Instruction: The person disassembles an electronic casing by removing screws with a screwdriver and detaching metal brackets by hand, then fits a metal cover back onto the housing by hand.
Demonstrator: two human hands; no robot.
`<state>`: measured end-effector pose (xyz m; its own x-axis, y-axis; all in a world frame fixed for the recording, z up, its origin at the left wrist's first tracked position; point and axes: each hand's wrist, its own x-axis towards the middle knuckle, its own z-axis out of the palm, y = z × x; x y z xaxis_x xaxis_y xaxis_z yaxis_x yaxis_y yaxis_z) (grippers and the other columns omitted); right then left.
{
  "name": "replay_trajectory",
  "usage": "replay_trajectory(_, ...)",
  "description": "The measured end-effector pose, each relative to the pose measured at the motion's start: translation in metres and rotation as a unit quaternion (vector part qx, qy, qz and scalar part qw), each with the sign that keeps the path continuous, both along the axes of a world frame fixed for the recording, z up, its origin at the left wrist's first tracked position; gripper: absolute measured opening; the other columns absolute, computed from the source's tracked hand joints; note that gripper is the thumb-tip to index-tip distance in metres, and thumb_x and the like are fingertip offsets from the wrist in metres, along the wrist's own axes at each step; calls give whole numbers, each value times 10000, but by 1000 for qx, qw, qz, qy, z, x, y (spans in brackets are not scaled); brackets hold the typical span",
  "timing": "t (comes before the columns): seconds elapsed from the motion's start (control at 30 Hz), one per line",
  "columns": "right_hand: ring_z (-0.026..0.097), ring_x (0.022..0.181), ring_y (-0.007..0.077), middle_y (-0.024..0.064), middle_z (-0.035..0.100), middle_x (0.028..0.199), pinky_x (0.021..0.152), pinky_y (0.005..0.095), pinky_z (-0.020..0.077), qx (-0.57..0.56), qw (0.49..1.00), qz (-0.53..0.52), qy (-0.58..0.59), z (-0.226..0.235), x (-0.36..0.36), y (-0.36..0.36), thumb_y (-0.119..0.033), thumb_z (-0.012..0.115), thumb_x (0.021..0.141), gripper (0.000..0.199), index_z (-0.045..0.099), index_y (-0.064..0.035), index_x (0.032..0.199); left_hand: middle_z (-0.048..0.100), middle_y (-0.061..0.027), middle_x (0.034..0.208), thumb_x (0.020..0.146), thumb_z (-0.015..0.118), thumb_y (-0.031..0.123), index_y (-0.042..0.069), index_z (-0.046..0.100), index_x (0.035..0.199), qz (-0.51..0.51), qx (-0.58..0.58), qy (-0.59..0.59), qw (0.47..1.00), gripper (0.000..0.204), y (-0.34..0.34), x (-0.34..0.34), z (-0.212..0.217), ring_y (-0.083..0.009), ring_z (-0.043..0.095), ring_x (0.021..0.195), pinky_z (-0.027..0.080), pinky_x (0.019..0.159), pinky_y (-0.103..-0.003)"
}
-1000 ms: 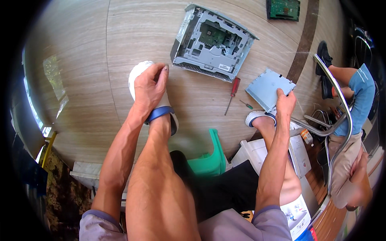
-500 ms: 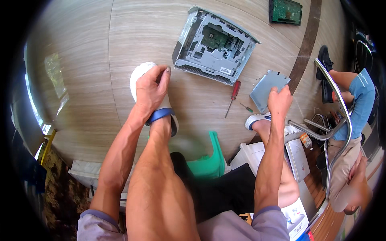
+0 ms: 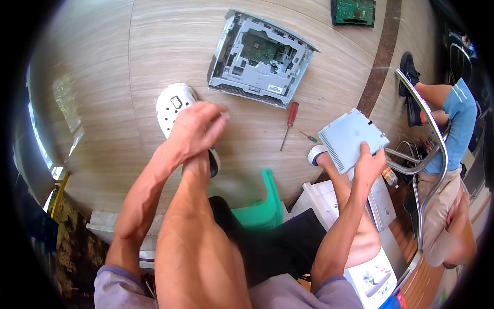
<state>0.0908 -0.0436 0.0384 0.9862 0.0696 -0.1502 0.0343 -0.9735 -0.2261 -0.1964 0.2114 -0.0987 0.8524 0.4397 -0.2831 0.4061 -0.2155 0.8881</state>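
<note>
My right hand (image 3: 371, 160) grips a flat grey metal cover plate (image 3: 350, 136) by its near right edge, thumb on top. A row of slots runs along the plate's left side, and it is held up over the floor beside my right foot. Over my left foot, in a white clog (image 3: 167, 105), hovers my left hand (image 3: 198, 126). Its fingers are half curled and smeared by motion, so whether they pinch anything does not show. Ahead lies a grey metal device chassis (image 3: 262, 59) with a green circuit board visible inside, touched by neither hand.
A red-handled screwdriver (image 3: 290, 116) and a small green-handled screwdriver (image 3: 309, 136) lie between chassis and plate. Farther back is a green circuit board (image 3: 354, 13). A green plastic stool (image 3: 267, 206) stands below me. At right, another person sits near a metal chair frame (image 3: 435, 129).
My right hand has lifted the plate, moved it slightly right and nearer, and turned it. The left hand has shifted off the clog's toe, its fingers loosening.
</note>
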Motion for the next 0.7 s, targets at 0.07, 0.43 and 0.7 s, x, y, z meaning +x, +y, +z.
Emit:
replay_trajectory(0.07,717,930,259,182,755,1048,888,397,545,-15,1000,19,-8,13,-17,0,-63,654,924,268,684,63,1159,721,-156,907,915,766,211,17,730,1097,-108,-25,-68,992,268,0,11,21,-346,701,871,571,769,-434)
replay_trajectory(0.43,720,906,382,232,718,1023,786,462,551,6,977,211,21,33,-136,86,-125,645,966,309,606,46,1220,329,-360,1614,917,661,658,-98,104,1624,-327,-317,-60,888,1176,-30,96,91,-467,336,1514,311,1236,-480)
replay_trajectory(0.7,666,1162,453,300,582,1391,896,454,599,19,950,307,62,30,-155,103,-163,778,846,687,513,46,1445,577,-173,1332,947,720,603,-39,182,1632,-215,-611,-69,759,1082,-23,72,75,-250,535,1268,429,1086,-335)
